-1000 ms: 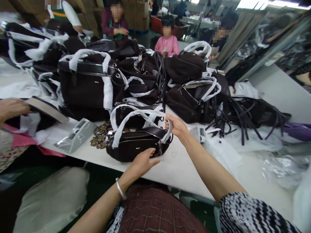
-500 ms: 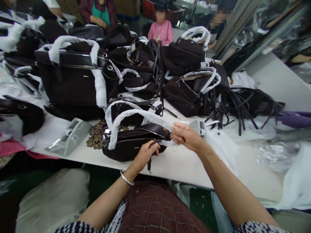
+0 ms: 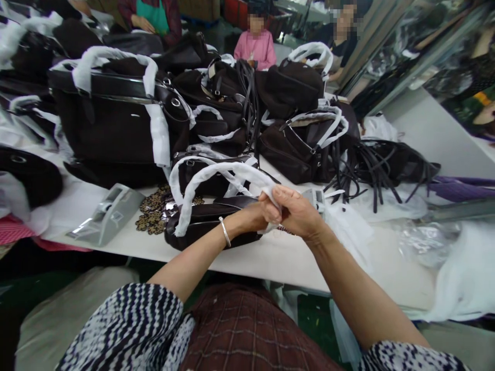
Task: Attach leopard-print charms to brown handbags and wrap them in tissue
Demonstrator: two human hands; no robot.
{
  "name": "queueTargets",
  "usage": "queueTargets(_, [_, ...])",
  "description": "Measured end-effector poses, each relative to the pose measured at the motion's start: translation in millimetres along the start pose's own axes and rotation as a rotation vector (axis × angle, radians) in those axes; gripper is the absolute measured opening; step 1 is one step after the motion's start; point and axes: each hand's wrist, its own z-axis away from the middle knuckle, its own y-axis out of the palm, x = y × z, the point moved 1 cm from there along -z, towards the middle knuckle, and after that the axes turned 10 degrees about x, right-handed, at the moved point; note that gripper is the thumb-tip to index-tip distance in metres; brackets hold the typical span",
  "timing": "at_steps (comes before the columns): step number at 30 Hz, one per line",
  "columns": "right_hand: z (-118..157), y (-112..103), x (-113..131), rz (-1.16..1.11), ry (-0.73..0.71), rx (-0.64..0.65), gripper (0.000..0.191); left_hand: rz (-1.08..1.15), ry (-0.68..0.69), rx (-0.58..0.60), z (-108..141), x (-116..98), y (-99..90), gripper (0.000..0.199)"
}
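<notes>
A small dark handbag (image 3: 212, 233) lies on the white table in front of me. Its two handles are wrapped in white paper (image 3: 228, 170). My right hand (image 3: 296, 211) is closed around the right end of the nearer wrapped handle. Reaching across the bag, my left hand (image 3: 266, 210) meets the right one at that same end. Its fingers are curled and partly hidden behind the right hand, so what they grip does not show clearly. A bit of something patterned shows just below the right hand.
Tape dispensers stand left (image 3: 110, 216) and right (image 3: 315, 198) of the bag. A heap of bronze-coloured chain (image 3: 150, 212) lies beside it. Behind are several dark handbags (image 3: 112, 134) and bundled black straps (image 3: 377, 165). Clear plastic (image 3: 429, 242) lies at right. Co-workers (image 3: 255, 46) sit opposite.
My left hand has moved right and up from the bag's front to my right hand, leaving the dark strap piece it held there. The right hand keeps hold of the wrapped handle.
</notes>
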Motion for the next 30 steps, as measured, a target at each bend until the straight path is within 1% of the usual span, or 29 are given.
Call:
queueTargets(1, [-1.9, -3.3, 3.2, -0.008, -0.04, -0.043, 0.034, -0.038, 0.016, 0.017, 3.8, -3.5, -4.1, 0.02])
queueTargets(3, [-8.7, -10.5, 8.5, -0.031, -0.104, -0.111, 0.032, -0.118, 0.053, 0.005, 20.4, -6.8, -13.0, 0.015])
queueTargets(5, [-21.4, -17.6, 12.1, -0.065, -0.139, -0.143, 0.03, -0.177, 0.051, -0.038, 45.0, -0.2, -18.3, 0.024])
queueTargets(6, [-30.1, -21.1, 13.2, -0.086, -0.149, -0.151, 0.029, -0.187, 0.019, -0.042, 58.4, 7.7, -18.1, 0.027])
queueTargets(8, [-50.6, -29.4, 13.6, -0.136, -0.146, -0.174, 0.028, -0.187, -0.09, -0.019, 83.3, 31.6, -11.4, 0.027])
queueTargets(10, [-71.7, -40.0, 10.7, -0.185, -0.111, -0.228, 0.027, -0.194, -0.207, -0.037, 101.3, 60.0, 1.0, 0.023])
queueTargets(11, [-80.9, -46.2, 7.7, -0.21, -0.078, -0.265, 0.027, -0.196, -0.249, -0.064, 106.6, 73.3, 8.3, 0.026])
queueTargets(12, [-88.4, -52.8, 3.9, -0.237, -0.038, -0.309, 0.026, -0.196, -0.269, -0.095, 109.1, 84.8, 15.6, 0.032])
queueTargets(14, [-97.7, -66.3, -5.5, -0.288, 0.051, -0.411, 0.027, -0.16, -0.264, -0.161, 106.1, 100.9, 29.0, 0.046])
queueTargets(15, [-99.6, -72.7, -10.4, -0.311, 0.093, -0.455, 0.029, -0.115, -0.256, -0.187, 101.4, 105.8, 34.6, 0.049])
queueTargets(17, [-99.6, -83.6, -18.6, -0.343, 0.138, -0.51, 0.031, 0.028, -0.261, -0.221, 89.0, 111.1, 43.5, 0.045])
queueTargets(20, [-94.3, -94.8, -24.5, -0.343, 0.155, -0.512, 0.028, 0.271, -0.272, -0.277, 72.2, 113.3, 52.5, 0.036])
queueTargets(22, [-86.4, -100.7, -24.7, -0.29, 0.144, -0.516, 0.022, 0.425, -0.24, -0.315, 66.5, 112.9, 57.0, 0.036])
queueTargets(24, [-71.3, -107.5, -25.1, -0.196, 0.097, -0.549, 0.017, 0.583, -0.203, -0.333, 64.7, 111.5, 60.7, 0.037])
queueTargets(26, [-46.4, -115.3, -30.0, -0.084, 0.03, -0.588, 0.018, 0.718, -0.182, -0.348, 64.7, 109.2, 63.5, 0.038])
queueTargets(28, [-13.0, -122.2, -43.5, 0.025, -0.001, -0.589, 0.024, 0.795, -0.184, -0.36, 64.4, 105.7, 65.8, 0.041])
queueTargets(29, [5.1, -124.4, -54.0, 0.073, 0.018, -0.563, 0.028, 0.808, -0.192, -0.36, 63.9, 103.5, 67.0, 0.043])
queueTargets(30, [22.8, -125.3, -66.8, 0.117, 0.072, -0.512, 0.033, 0.811, -0.199, -0.354, 63.1, 100.9, 68.4, 0.046])
